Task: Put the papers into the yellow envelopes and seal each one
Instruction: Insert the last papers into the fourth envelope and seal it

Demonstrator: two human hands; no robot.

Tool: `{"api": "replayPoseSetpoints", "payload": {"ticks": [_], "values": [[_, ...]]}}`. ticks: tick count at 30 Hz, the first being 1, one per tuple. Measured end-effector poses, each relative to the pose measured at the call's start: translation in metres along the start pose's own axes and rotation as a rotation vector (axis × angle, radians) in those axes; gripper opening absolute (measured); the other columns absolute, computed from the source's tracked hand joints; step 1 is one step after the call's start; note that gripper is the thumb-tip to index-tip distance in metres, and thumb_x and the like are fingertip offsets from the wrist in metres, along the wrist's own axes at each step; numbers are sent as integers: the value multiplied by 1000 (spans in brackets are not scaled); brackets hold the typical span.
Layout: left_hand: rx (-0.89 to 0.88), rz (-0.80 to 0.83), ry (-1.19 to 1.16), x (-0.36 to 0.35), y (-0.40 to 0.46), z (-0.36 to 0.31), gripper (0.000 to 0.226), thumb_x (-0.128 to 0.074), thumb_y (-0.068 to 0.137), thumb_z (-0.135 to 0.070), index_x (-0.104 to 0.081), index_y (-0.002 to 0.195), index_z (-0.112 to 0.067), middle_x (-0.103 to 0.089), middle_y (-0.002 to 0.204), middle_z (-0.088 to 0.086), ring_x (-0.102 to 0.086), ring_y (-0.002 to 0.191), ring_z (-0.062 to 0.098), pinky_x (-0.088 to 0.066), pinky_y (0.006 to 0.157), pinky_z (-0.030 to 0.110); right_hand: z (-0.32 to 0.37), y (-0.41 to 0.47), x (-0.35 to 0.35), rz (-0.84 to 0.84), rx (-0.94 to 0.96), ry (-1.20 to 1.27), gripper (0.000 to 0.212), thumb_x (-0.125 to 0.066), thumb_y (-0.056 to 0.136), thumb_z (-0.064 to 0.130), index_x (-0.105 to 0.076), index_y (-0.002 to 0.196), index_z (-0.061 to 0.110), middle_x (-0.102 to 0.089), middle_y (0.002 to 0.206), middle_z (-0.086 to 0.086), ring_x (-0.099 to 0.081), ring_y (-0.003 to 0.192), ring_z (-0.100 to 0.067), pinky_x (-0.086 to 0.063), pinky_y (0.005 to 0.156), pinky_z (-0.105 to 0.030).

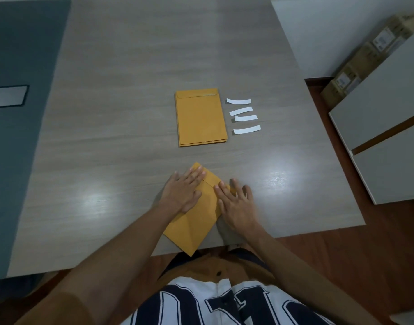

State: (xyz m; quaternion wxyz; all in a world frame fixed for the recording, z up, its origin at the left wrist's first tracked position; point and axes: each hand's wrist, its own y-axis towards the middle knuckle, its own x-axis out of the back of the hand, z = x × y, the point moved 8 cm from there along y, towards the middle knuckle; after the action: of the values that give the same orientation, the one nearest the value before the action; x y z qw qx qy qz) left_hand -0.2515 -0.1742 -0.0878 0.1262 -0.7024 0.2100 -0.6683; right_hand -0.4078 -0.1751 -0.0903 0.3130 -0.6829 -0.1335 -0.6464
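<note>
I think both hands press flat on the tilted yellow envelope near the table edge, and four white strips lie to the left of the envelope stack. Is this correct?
Not quite. The head view shows the white strips to the right of the envelope stack, not the left. The rest holds: left hand and right hand press flat on the tilted envelope.

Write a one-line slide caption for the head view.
Both hands, left and right, press flat on a yellow envelope at the table edge, beyond it an envelope stack and white strips.

Near envelope [196, 214]: much hidden under both hands. Boxes [365, 59] at 2 o'clock: labels too blurred to read.
</note>
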Motion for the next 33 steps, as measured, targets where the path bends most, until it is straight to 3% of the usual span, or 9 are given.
{"api": "replayPoseSetpoints", "payload": {"ticks": [6, 11, 16, 19, 25, 28, 31, 33], "values": [[-11, 53, 12, -3, 0, 2, 61, -19, 104, -40, 10, 155, -25, 18, 162, -10, 10, 151, 13, -6, 120, 50, -30, -28, -12, 48, -2, -58, 48, -28, 98, 41, -51, 139, 30, -54, 141, 11, -44, 136, -32, -33, 104, -54], [67, 16, 29, 9, -4, -20, 64, -20, 103, -46, 2, 156, -17, 12, 164, -1, 9, 151, 18, -1, 121, 50, -26, -26, -6, 70, -19, -36, 50, -28, 96, 41, -52, 138, 29, -55, 140, 10, -46, 134, -33, -43, 100, -54], [-216, -36, 69, -12, -24, -68, 65, -6, 99, -49, 9, 156, -20, 20, 162, -3, 11, 151, 16, -1, 121, 48, -26, -26, -6, 31, 6, -41, 51, -29, 96, 41, -53, 138, 28, -55, 140, 10, -45, 135, -32, -44, 100, -55], [-126, -60, 55, -13, -21, -43, 71, 6, 91, -53, 10, 155, -25, 18, 161, -10, 9, 151, 13, -1, 121, 51, -25, -27, -3, -3, 18, -28, 48, -32, 96, 39, -55, 136, 29, -57, 138, 10, -46, 134, -31, -44, 100, -55], [118, -81, 72, 4, -9, 20, 59, -11, 102, -49, 9, 155, -30, 11, 162, -13, 3, 151, 15, -5, 119, 52, -27, -27, -8, -27, 37, -62, 51, -28, 96, 41, -52, 139, 29, -55, 140, 11, -44, 136, -32, -41, 103, -56], [149, -51, 49, -4, -8, 16, 61, -13, 102, -48, 9, 155, -27, 11, 162, -11, 6, 151, 18, -3, 120, 50, -22, -25, 3, -147, 56, -39, 47, -35, 93, 40, -64, 128, 26, -63, 130, 8, -54, 127, -32, -47, 96, -51], [160, -57, 2, -2, -6, 11, 63, -19, 102, -47, 3, 157, -24, 7, 164, -8, 2, 152, 20, -8, 120, 46, -22, -19, 30, -338, 5, 79, 31, -50, 85, 33, -76, 98, 24, -75, 102, 6, -63, 101, -27, -53, 78, -40], [152, -98, -77, 7, -5, 10, 62, -30, 101, -42, -12, 157, -22, -4, 164, -6, -7, 151, 22, -16, 120, 44, -29, -5, 36, -298, -85, 182, 21, -58, 85, 36, -73, 87, 22, -72, 88, 4, -59, 94, -25, -51, 74, -38]]}}
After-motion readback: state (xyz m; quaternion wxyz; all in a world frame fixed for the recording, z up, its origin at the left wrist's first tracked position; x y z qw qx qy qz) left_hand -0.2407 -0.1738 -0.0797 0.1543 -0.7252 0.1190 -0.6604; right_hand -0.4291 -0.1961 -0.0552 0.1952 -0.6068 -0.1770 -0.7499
